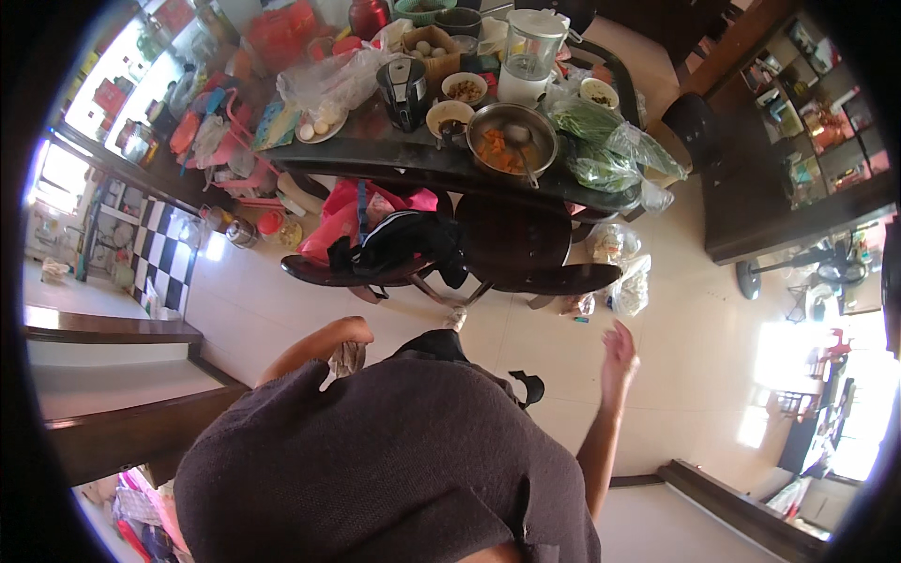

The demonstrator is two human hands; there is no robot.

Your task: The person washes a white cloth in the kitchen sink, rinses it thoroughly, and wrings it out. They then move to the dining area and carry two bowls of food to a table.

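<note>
My left hand (350, 331) is bent down at the left, closed around a crumpled greyish cloth (348, 359). Out to the right, my right hand (619, 352) hangs over the tiled floor with its fingers slightly apart and nothing in it. Ahead, a dark table (359, 156) bears a steel pot (512, 141) of orange chunks with a ladle in it, bowls of food, a blender (529, 56), a black appliance (402, 91), a plate of eggs (320, 132) and bagged leafy greens (598, 134).
Two dark wooden chairs (517, 239) stand against the table, one with a black garment (408, 243) and pink bag on it. Plastic bags (630, 285) and lidded jars (279, 226) are on the floor. A standing fan (838, 266) is at the right.
</note>
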